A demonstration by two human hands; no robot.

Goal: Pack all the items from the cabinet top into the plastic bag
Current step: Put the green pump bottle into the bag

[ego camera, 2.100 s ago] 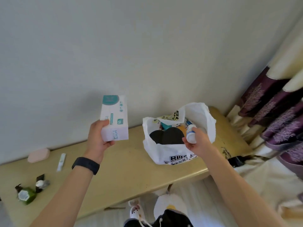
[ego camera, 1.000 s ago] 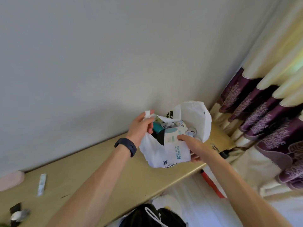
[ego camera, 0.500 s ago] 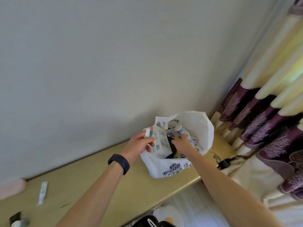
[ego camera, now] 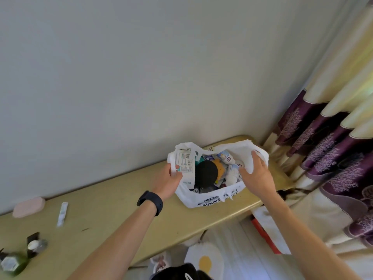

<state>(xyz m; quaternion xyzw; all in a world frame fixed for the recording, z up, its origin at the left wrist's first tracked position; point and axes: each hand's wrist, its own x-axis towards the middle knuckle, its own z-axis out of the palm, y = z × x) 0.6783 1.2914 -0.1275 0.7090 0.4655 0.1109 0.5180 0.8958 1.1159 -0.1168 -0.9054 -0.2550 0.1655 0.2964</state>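
On the cabinet top (ego camera: pixel 113 215), pink case (ego camera: pixel 28 207), tube (ego camera: pixel 62 213) and bottles (ego camera: pixel 12 263) are waiting; left hand (ego camera: pixel 168 181) is gripping the plastic bag (ego camera: pixel 210 201), right hand (ego camera: pixel 256 176) is touching it, grip unclear.

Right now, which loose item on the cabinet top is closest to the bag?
The white tube, lying flat just right of the pink oval case. The silver-capped bottle and green bottle sit further left, away from the plastic bag.

plastic bag (ego camera: pixel 210 201): 1 | hands (ego camera: pixel 168 182) (ego camera: pixel 255 176): 2 | pink case (ego camera: pixel 28 207): 1 | white tube (ego camera: pixel 62 214): 1 | green bottle (ego camera: pixel 12 263): 1
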